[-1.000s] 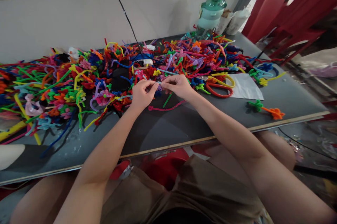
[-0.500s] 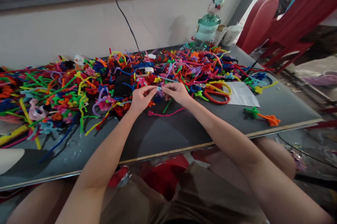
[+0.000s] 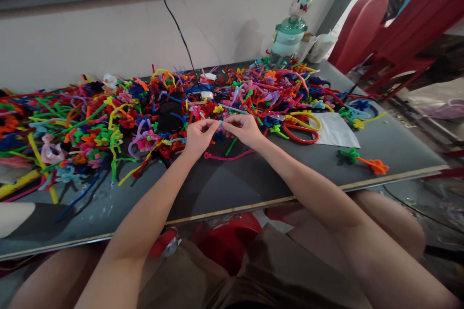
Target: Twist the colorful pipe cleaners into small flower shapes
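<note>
Over the front of the pile, my left hand (image 3: 200, 136) and my right hand (image 3: 243, 130) meet fingertip to fingertip, both closed in a pinch. Between them is a small light-blue piece (image 3: 220, 125), probably pipe cleaner; the fingers cover most of it. Just below my right hand, a pink pipe cleaner (image 3: 229, 157) with a curled end lies on the dark tabletop (image 3: 213, 188). A short green pipe cleaner (image 3: 231, 146) pokes out beside it. Behind my hands spreads a heap of coloured pipe-cleaner flowers and stems (image 3: 253, 91).
Right of my hands lie scissors with red-orange and yellow handles (image 3: 300, 139), a white packet (image 3: 337, 130) and a green-and-orange pipe-cleaner flower (image 3: 375, 166). A green-lidded bottle (image 3: 288, 40) and white cups (image 3: 321, 48) stand at the back. A black cable (image 3: 174, 19) hangs down into the heap.
My fingertips have drawn closer around the small light-blue piece, which shows less than before. My left hand has shifted slightly right; the view has moved a little.
</note>
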`<state>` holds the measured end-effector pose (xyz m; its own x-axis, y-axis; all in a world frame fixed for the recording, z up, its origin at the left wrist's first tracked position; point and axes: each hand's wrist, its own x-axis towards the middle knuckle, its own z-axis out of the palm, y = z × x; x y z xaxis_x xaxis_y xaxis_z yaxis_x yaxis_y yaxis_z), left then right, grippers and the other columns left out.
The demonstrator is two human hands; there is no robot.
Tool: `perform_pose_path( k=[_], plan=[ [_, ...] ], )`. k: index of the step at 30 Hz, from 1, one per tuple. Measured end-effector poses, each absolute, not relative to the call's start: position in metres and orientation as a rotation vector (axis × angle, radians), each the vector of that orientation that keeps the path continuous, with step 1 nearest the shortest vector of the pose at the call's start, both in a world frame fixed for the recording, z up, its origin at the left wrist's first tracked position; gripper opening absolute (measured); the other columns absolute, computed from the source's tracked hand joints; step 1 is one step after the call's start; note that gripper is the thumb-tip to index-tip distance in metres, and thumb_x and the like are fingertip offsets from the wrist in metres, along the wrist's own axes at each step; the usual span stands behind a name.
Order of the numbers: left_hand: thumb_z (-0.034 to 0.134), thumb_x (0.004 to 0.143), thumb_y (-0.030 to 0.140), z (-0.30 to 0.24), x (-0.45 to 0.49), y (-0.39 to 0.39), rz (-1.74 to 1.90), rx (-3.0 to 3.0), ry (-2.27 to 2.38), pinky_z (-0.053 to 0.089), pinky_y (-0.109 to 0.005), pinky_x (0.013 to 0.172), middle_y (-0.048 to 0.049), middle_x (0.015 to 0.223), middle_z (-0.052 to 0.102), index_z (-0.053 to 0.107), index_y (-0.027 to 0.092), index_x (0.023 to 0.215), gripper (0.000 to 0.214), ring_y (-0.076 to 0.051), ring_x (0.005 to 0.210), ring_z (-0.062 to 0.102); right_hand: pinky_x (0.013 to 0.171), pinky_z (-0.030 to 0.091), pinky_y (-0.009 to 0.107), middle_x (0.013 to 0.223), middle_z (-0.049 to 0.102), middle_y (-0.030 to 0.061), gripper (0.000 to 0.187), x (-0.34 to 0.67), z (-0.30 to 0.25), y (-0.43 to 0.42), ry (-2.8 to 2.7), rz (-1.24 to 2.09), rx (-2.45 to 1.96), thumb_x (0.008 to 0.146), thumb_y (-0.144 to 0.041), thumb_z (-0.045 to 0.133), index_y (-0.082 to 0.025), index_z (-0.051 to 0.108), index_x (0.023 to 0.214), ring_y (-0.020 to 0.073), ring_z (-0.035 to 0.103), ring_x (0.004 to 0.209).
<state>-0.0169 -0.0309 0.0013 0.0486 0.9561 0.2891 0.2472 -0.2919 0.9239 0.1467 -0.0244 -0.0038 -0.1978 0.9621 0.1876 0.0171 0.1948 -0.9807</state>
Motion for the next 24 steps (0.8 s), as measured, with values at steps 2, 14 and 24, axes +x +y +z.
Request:
perform_pose_path(
  k=[2, 14, 24],
  plan=[
    [0.067, 0.078, 0.046, -0.001, -0.014, -0.03, 1.297, 1.468, 1.193, 0.046, -0.025, 0.053, -0.0035, 0.067, 0.069, 0.07, 0.018, 0.075, 0.029, -0.012, 0.057, 0.058, 0.051, 0.049, 0.023, 0.059, 0.064, -0.0004, 0.036, 0.145, -0.001, -0.024, -1.421, 1.208, -0.944, 0.072, -0.052, 0.072, -0.016, 0.068, 0.073, 0.0088, 0.057, 0.051],
    [0.07, 0.077, 0.043, -0.004, -0.025, -0.017, 1.282, 1.54, 1.148, 0.052, -0.025, 0.06, -0.0075, 0.092, 0.076, 0.074, 0.019, 0.102, 0.035, -0.016, 0.076, 0.068, 0.046, 0.045, 0.023, 0.058, 0.063, -0.0012, 0.04, 0.146, -0.01, -0.01, -1.377, 1.057, -1.018, 0.073, -0.055, 0.07, -0.016, 0.07, 0.078, 0.0082, 0.055, 0.047],
    [0.071, 0.075, 0.049, -0.005, -0.025, -0.018, 1.288, 1.681, 1.19, 0.056, -0.031, 0.072, -0.0058, 0.076, 0.075, 0.074, 0.018, 0.077, 0.031, -0.018, 0.073, 0.068, 0.044, 0.04, 0.022, 0.049, 0.058, -0.0032, 0.039, 0.149, -0.006, -0.018, -1.52, 1.134, -0.956, 0.071, -0.055, 0.072, -0.016, 0.071, 0.075, 0.0068, 0.049, 0.042]
  ],
)
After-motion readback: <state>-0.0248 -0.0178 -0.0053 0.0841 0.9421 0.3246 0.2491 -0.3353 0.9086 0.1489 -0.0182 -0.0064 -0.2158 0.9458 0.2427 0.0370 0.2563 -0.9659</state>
